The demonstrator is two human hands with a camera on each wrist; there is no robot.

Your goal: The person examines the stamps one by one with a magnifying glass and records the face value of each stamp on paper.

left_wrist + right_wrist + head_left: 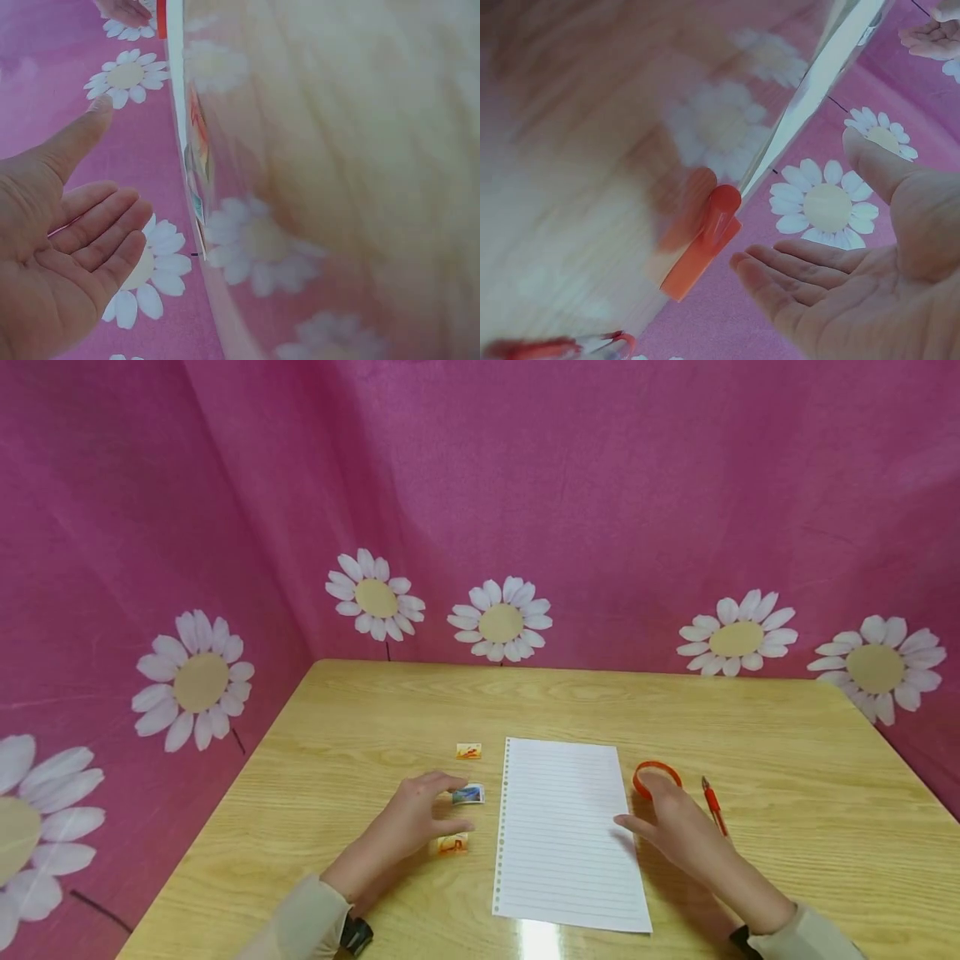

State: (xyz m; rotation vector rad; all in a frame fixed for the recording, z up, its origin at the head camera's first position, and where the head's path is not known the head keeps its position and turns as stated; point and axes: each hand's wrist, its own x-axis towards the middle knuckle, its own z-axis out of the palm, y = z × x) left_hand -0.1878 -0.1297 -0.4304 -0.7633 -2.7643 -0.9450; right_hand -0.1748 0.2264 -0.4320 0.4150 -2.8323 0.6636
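Judging work unstarted, we found left hand [408, 814] and right hand [681, 833] relaxed, empty; lined sheet [566, 839] blank, stamp-like pictures [470, 794] unmounted.

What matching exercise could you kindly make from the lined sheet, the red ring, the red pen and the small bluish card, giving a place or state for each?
Column one
1. Lined sheet
2. Red ring
3. Red pen
4. Small bluish card

Column two
A. Lies with its tip toward the far edge of the table
B. Lies between two orange-and-yellow cards
C. Has a row of holes along one side
D. Lies between the sheet and the pen

Right pairs: 1-C, 2-D, 3-A, 4-B
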